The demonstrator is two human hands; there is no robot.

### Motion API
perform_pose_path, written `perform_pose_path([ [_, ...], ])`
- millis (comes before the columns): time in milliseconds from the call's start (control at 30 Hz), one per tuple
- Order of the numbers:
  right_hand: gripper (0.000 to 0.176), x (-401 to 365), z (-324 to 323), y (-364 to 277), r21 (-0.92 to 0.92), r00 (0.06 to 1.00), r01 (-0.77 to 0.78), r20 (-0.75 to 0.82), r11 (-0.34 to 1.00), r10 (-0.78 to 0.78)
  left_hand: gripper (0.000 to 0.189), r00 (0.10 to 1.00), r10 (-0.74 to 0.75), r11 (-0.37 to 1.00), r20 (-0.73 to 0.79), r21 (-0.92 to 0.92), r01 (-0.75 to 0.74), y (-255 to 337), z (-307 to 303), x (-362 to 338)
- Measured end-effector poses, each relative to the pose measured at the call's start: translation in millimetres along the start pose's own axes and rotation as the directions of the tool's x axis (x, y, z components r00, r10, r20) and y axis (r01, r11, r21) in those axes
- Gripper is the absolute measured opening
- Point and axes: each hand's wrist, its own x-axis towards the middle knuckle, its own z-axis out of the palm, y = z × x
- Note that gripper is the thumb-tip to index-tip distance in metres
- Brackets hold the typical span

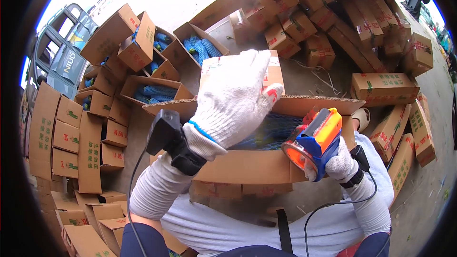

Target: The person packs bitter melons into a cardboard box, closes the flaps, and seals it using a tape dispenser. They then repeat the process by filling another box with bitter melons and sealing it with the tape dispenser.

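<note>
The left hand (233, 100), gloved in white knit, is lying flat with its fingers stretched out on the far flap of the open brown cardboard box (247, 166), gripping nothing. The right hand (340, 164), in the same kind of glove, is clamping the orange and blue plastic tape dispenser (316, 143) and holding it tilted just over the box's near right corner. The box is sitting directly in front of the person, close against the body, and blue netted goods (271, 131) are showing inside it. A black wrist device (164, 135) is riding on the left forearm. Open cartons of blue netted produce (157, 93) are standing to the left, and a heap of sealed brown cartons (366, 19) is lying well behind on the right.
</note>
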Motion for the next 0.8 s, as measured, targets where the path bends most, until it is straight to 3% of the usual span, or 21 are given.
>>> perform_pose_path([
  [33, 0.069, 0.2, 1.5, -3.3, -0.005, 1.000, -0.014, 0.001, 1.000, 0.014, 0.049, 0.974, -0.084, 0.993, 0.212, -0.061, 0.099, 2.3, 10.9, -9.8],
  [67, 0.068, 0.3, 3.0, -6.5, -0.009, 1.000, -0.029, 0.001, 1.000, 0.029, 0.060, 0.891, -0.159, 0.981, 0.426, -0.037, 0.193, 9.5, 13.6, -26.2],
  [133, 0.065, -0.1, -3.3, -2.0, -0.023, 0.998, -0.013, 0.054, 1.000, 0.014, 0.069, 0.928, -0.056, 0.994, 0.368, -0.069, 0.088, 17.5, 4.3, -43.3],
  [200, 0.065, -3.2, -15.8, 9.2, -0.121, 0.992, -0.011, 0.120, 0.993, 0.026, 0.075, 0.899, -0.035, 0.981, 0.436, -0.156, 0.114, 22.7, 7.4, -69.4],
  [233, 0.069, -0.6, -28.6, 8.3, -0.314, 0.973, 0.017, 0.223, 0.949, 0.056, 0.078, 0.890, -0.030, 0.972, 0.454, -0.194, 0.132, 24.2, 10.5, -83.8],
  [267, 0.066, -7.8, -29.6, 9.9, -0.203, 0.982, 0.010, 0.189, 0.979, 0.029, 0.082, 0.890, 0.017, 0.985, 0.456, -0.160, 0.063, 22.8, 21.9, -102.9],
  [333, 0.061, -6.7, -2.9, -10.1, 0.048, 0.994, 0.062, 0.090, 0.997, -0.066, 0.083, 0.903, -0.007, 0.986, 0.430, -0.145, 0.077, 27.9, 18.5, -111.2],
  [367, 0.058, -6.7, 1.1, -22.8, 0.089, 0.994, 0.085, 0.066, 0.992, -0.091, 0.080, 0.911, -0.031, 0.984, 0.411, -0.145, 0.099, 29.8, 22.8, -113.4],
  [467, 0.057, 9.3, 13.1, -72.9, -0.020, 0.989, 0.134, 0.059, 0.991, -0.133, 0.075, 0.923, -0.048, 0.982, 0.381, -0.154, 0.114, 27.0, 32.9, -110.1],
  [533, 0.059, 50.5, 4.6, -94.4, -0.244, 0.984, -0.046, 0.158, 0.969, 0.086, 0.068, 0.933, -0.062, 0.976, 0.355, -0.174, 0.131, 25.6, 34.8, -108.7],
  [600, 0.059, 82.9, 11.0, -78.0, -0.390, 0.911, -0.315, 0.132, 0.865, 0.391, 0.067, 0.929, -0.076, 0.969, 0.362, -0.191, 0.154, 19.6, 37.3, -111.0],
  [633, 0.057, 85.0, 10.2, -68.5, -0.390, 0.911, -0.306, 0.147, 0.869, 0.387, 0.068, 0.923, -0.080, 0.975, 0.377, -0.165, 0.151, 16.8, 38.3, -114.4],
  [733, 0.059, 82.3, 28.3, -66.8, -0.400, 0.917, -0.263, 0.179, 0.878, 0.356, 0.070, 0.892, -0.322, 0.943, 0.317, 0.027, 0.331, -0.3, 7.1, -144.5],
  [800, 0.059, 84.4, 16.4, -61.1, -0.272, 0.924, -0.262, 0.207, 0.926, 0.322, 0.069, 0.891, -0.288, 0.957, 0.350, 0.082, 0.277, -28.2, -9.4, -169.1],
])
